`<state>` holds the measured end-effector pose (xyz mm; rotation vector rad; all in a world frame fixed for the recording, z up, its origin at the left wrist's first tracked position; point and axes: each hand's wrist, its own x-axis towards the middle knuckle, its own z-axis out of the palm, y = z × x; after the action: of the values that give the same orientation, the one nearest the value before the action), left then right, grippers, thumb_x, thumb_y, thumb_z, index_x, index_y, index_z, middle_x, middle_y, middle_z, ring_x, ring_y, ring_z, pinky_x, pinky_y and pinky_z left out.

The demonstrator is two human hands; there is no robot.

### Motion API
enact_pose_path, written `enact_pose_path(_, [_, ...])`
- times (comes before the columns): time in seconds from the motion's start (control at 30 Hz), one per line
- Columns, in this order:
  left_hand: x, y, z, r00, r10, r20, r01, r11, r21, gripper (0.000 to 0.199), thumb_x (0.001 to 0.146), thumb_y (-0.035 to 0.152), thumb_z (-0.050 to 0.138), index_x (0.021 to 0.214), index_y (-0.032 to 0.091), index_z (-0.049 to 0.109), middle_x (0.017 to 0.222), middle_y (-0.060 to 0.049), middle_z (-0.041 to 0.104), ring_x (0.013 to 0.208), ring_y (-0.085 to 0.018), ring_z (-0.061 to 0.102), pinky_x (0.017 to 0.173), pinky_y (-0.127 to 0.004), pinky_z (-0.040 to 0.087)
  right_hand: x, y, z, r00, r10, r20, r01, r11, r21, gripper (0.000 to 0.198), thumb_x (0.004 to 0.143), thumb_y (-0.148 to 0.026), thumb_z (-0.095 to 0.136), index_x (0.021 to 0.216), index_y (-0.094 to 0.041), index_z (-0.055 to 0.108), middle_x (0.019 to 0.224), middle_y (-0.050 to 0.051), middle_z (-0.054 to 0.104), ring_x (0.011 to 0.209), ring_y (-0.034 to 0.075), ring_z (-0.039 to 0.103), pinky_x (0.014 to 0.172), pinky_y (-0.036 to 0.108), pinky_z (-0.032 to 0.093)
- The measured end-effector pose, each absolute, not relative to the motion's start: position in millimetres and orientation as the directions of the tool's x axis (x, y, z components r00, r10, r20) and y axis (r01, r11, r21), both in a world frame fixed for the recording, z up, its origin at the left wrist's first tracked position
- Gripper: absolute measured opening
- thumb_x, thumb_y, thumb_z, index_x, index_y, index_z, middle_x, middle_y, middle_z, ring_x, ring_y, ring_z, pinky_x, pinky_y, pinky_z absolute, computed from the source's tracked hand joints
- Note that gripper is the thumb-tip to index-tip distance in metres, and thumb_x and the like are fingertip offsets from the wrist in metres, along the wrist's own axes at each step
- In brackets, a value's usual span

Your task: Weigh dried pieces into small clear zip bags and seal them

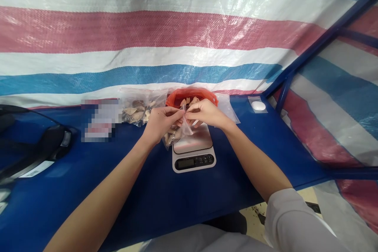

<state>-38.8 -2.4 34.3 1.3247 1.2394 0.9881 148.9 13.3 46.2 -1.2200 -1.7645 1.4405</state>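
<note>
My left hand [163, 123] and my right hand [206, 112] meet above a white digital kitchen scale [193, 146], both pinching the top of a clear plastic bag [186, 129]. Pale tan pieces show low in this bag, left of the scale's plate. Just behind my hands lies an open red plastic bag [174, 97] with similar tan pieces [193, 101] inside. Another clear bag of tan slices [137, 113] rests to the left of my left hand. The scale's display looks dark.
A small clear packet with a white oval thing [258, 105] lies at the back right of the blue table [141, 201]. Flat clear plastic [232, 110] sits beside the red bag. Black gear with a strap [50, 141] stands at the left. Striped sheeting [147, 27] rises behind.
</note>
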Motion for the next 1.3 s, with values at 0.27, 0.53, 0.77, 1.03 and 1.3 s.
enact_pose_path(0.27, [-48,1,42,0.213,0.963,-0.163,0.193,0.122,0.974,0.028,0.068,0.042,0.081,0.073,0.015,0.075,0.066,-0.005,0.07,0.056,-0.013,0.06,0.05,-0.022,0.05,150,13,48,-0.433,0.888,-0.155,0.288,-0.027,-0.957,0.013,0.082,-0.015,0.067,0.071,-0.015,0.073,0.068,0.001,0.07,0.066,0.012,0.071,0.06,0.02,0.062])
enact_pose_path(0.53, [-49,0,48,0.258,0.962,-0.091,0.266,0.019,0.964,0.025,0.071,0.04,0.075,0.063,0.017,0.071,0.061,-0.003,0.066,0.054,-0.011,0.055,0.051,-0.022,0.046,153,15,50,-0.395,0.903,-0.166,0.308,-0.04,-0.951,0.015,0.082,-0.013,0.067,0.068,-0.015,0.072,0.067,0.002,0.071,0.064,0.011,0.07,0.059,0.018,0.061])
enact_pose_path(0.77, [-55,3,49,0.178,0.984,-0.023,0.243,-0.021,0.97,0.019,0.068,0.036,0.076,0.065,0.018,0.073,0.06,-0.002,0.067,0.053,-0.012,0.056,0.056,-0.024,0.048,160,16,51,-0.327,0.936,-0.13,0.266,-0.041,-0.963,0.01,0.083,-0.024,0.075,0.079,-0.015,0.074,0.074,0.004,0.074,0.068,0.013,0.072,0.052,0.016,0.058])
enact_pose_path(1.03, [-46,-2,48,0.188,0.982,-0.023,0.215,-0.018,0.976,0.027,0.072,0.042,0.077,0.067,0.016,0.071,0.06,-0.002,0.066,0.052,-0.012,0.055,0.053,-0.024,0.046,149,9,50,-0.452,0.888,-0.089,0.325,0.071,-0.943,0.01,0.083,-0.023,0.069,0.077,-0.016,0.073,0.072,-0.001,0.067,0.069,0.013,0.071,0.053,0.018,0.061])
enact_pose_path(1.3, [-48,0,50,0.216,0.976,-0.004,0.381,-0.081,0.921,0.027,0.075,0.041,0.07,0.061,0.018,0.068,0.051,0.0,0.061,0.047,-0.013,0.053,0.05,-0.025,0.041,150,10,47,-0.42,0.906,-0.053,0.321,0.093,-0.943,0.009,0.08,-0.023,0.069,0.077,-0.017,0.075,0.075,0.0,0.067,0.066,0.011,0.069,0.055,0.019,0.062])
